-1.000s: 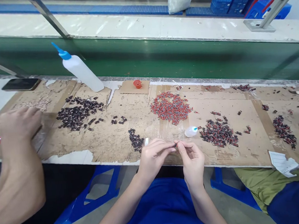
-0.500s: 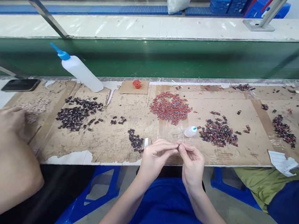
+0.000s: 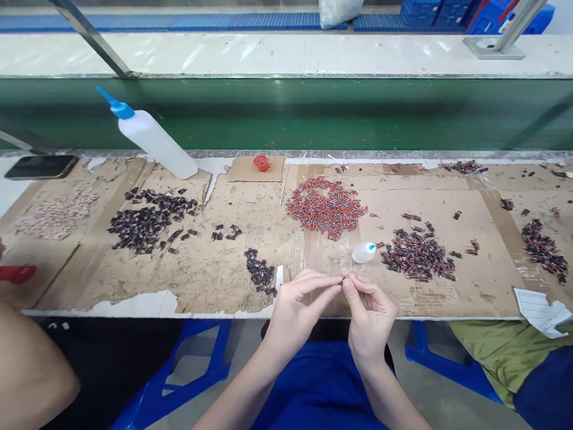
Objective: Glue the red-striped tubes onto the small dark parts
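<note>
My left hand (image 3: 299, 304) and my right hand (image 3: 370, 311) meet at the fingertips just above the table's near edge. Between the tips is a small dark part (image 3: 343, 279), mostly covered by the fingers; its exact kind is too small to tell. Both hands are closed in a pinch. Just beyond my right hand a small white bottle with a blue tip (image 3: 365, 252) lies on the cardboard. To the left of my left hand is a little pile of black parts (image 3: 260, 271). Past the hands lies a heap of red parts (image 3: 324, 206), with a red-and-black pile (image 3: 418, 256) to the right.
A large white squeeze bottle (image 3: 157, 142) leans at the back left, near a phone (image 3: 41, 167). Farther left are a black-part pile (image 3: 146, 220) and a co-worker's arm (image 3: 17, 345) beside a red object (image 3: 13, 273). A red cap (image 3: 261, 163) sits on cardboard. A green-sided ledge (image 3: 278, 115) runs behind.
The co-worker's hand at the left has drawn back from the pale pile, and a red object now shows there. My hands stay pinched together in nearly the same place.
</note>
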Tool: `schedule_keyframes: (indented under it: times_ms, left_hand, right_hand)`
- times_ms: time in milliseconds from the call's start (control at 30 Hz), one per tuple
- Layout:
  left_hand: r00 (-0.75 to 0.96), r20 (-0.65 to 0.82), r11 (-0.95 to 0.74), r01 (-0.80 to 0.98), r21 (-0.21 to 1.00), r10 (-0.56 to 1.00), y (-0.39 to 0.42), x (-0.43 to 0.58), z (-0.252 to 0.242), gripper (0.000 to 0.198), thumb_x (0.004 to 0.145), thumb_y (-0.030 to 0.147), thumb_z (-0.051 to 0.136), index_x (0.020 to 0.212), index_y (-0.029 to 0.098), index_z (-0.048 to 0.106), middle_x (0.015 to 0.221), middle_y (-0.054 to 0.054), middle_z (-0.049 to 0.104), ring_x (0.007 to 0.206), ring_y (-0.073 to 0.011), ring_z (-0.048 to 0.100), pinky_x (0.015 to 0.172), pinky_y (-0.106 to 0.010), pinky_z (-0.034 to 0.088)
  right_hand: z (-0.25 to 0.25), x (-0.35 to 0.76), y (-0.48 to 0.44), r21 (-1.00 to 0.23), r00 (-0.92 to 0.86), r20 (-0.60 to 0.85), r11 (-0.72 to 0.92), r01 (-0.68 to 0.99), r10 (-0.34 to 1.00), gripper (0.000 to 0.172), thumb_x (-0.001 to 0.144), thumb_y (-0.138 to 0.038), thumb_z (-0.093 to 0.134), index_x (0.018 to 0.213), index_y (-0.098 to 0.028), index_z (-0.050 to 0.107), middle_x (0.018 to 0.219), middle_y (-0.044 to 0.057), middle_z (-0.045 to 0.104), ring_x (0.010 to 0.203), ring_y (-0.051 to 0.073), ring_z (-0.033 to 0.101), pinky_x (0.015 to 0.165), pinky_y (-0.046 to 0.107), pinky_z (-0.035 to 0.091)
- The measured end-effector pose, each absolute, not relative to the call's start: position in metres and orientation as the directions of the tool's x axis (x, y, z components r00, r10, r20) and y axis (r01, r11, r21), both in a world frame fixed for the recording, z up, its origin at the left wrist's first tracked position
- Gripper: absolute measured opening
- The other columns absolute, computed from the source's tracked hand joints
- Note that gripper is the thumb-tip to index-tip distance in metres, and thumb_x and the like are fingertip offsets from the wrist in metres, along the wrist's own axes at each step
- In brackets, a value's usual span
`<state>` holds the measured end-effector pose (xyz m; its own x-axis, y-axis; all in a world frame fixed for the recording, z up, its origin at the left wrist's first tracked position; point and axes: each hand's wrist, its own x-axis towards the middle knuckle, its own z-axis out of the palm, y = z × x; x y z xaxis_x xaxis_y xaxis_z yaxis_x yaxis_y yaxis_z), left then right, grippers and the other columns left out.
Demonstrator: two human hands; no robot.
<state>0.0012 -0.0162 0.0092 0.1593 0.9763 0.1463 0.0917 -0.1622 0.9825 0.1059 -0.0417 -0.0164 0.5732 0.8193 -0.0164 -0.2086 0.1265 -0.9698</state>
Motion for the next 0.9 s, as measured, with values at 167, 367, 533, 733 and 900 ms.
schedule_keyframes:
  times_ms: [167,367,533,733,900]
  left_hand:
    - [0.17,0.137,-0.154,0.091,0.984,0.976,-0.017,0.0,0.007,0.012,0.08,0.018,0.069,0.088,0.021,0.078,0.083,-0.006,0.076,0.078,-0.0176,0.068,0.074,-0.028,0.056]
    - [0.169,0.1,-0.118,0.106,0.987,0.981,-0.017,0.003,0.007,0.012,0.08,0.017,0.067,0.088,0.019,0.076,0.087,-0.006,0.076,0.083,-0.018,0.069,0.077,-0.027,0.054]
    - [0.13,0.069,-0.084,0.115,0.99,0.989,-0.014,0.006,0.006,0.009,0.078,0.017,0.065,0.082,0.017,0.073,0.083,-0.006,0.075,0.08,-0.0182,0.068,0.077,-0.028,0.054]
    - [0.145,0.048,-0.068,0.139,0.988,0.988,-0.012,0.007,0.006,0.009,0.076,0.016,0.063,0.078,0.017,0.072,0.079,-0.004,0.074,0.077,-0.017,0.067,0.075,-0.027,0.053]
    - [0.158,0.062,-0.09,0.176,0.98,0.985,-0.013,0.005,0.002,0.01,0.076,0.016,0.062,0.078,0.017,0.071,0.079,-0.004,0.073,0.078,-0.0174,0.066,0.075,-0.028,0.053]
  right_hand:
    - [-0.018,0.107,-0.043,-0.964,0.538,-0.072,0.08,-0.253,0.84,0.011,0.07,-0.028,0.075,0.07,-0.019,0.07,0.083,0.007,0.077,0.082,0.023,0.073,0.078,0.04,0.058]
    - [-0.019,0.108,-0.043,-0.956,0.52,-0.108,0.054,-0.287,0.847,0.01,0.07,-0.028,0.076,0.071,-0.019,0.071,0.085,0.007,0.077,0.083,0.023,0.073,0.079,0.039,0.057]
    - [-0.015,0.111,-0.045,-0.98,0.479,-0.071,0.028,-0.197,0.875,0.012,0.074,-0.03,0.072,0.075,-0.018,0.073,0.084,0.007,0.077,0.08,0.022,0.072,0.075,0.037,0.059]
    - [-0.013,0.129,-0.046,-0.998,0.395,0.06,0.05,0.035,0.917,0.013,0.076,-0.025,0.069,0.087,-0.021,0.076,0.086,0.006,0.076,0.078,0.02,0.071,0.074,0.035,0.059]
    - [-0.01,0.136,-0.042,-0.997,0.304,0.065,0.052,0.051,0.95,0.011,0.076,-0.022,0.068,0.083,-0.022,0.077,0.08,0.006,0.075,0.074,0.02,0.07,0.07,0.033,0.059]
